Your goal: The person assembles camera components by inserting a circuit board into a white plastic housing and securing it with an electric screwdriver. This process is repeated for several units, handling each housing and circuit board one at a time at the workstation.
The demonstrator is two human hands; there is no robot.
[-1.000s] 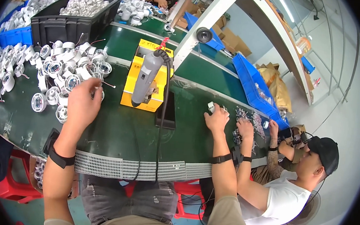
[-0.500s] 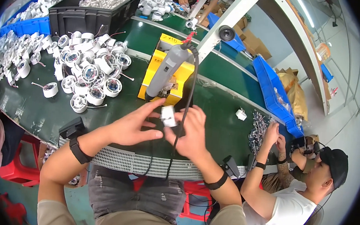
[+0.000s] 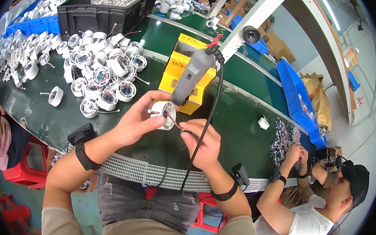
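My left hand (image 3: 135, 121) grips a small white round plastic housing (image 3: 158, 107) by its rim, its open side turned toward my right hand. Thin dark-red wires (image 3: 174, 121) come out of the housing. Their end is pinched between the thumb and fingers of my right hand (image 3: 204, 143). Just beyond both hands, a grey electric screwdriver (image 3: 193, 76) leans in a yellow holder (image 3: 169, 74). Its black cord (image 3: 219, 91) loops down past my right hand.
Left of the holder lies a pile of white round housings (image 3: 100, 75) with wires. Behind it stands a black crate (image 3: 87, 19). At right are a white part (image 3: 263, 123), a wire heap (image 3: 281, 144), a blue tray (image 3: 292, 92) and a co-worker (image 3: 299, 219).
Earlier, the white part was by my right fingers with my left hand spread. Now my left hand grips the housing and my right hand pinches its wires. The view has shifted slightly.
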